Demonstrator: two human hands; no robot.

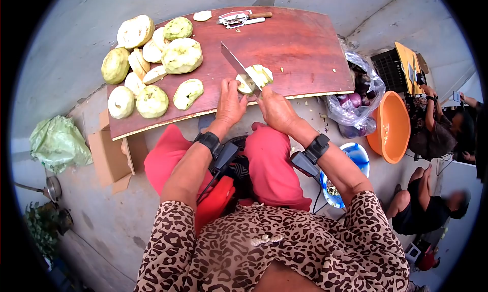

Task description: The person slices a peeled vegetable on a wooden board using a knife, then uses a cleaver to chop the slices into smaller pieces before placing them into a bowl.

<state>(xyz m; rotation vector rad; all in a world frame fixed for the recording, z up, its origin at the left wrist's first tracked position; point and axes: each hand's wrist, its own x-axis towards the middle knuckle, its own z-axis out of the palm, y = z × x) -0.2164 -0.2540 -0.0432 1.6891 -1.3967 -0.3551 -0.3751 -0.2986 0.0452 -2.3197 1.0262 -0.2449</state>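
My right hand (278,110) grips a broad-bladed kitchen knife (235,60), its blade slanting up and to the left over the red-brown board (300,48). Under and beside the blade lies a cut, peeled pale-green vegetable (263,74), in slices. My left hand (231,105) has its fingers bent against the near left piece of it, holding it at the board's front edge. To the left is a pile of peeled round vegetables (182,55), some whole and some cut. A flat cut piece (188,94) lies nearest my left hand.
Peelers (241,20) lie at the board's far edge. At right are a plastic bag of purple vegetables (356,99), an orange basin (390,127) and a blue-white basin (358,157). A cardboard box (109,157) and green bag (58,142) stand left. Other people sit at far right.
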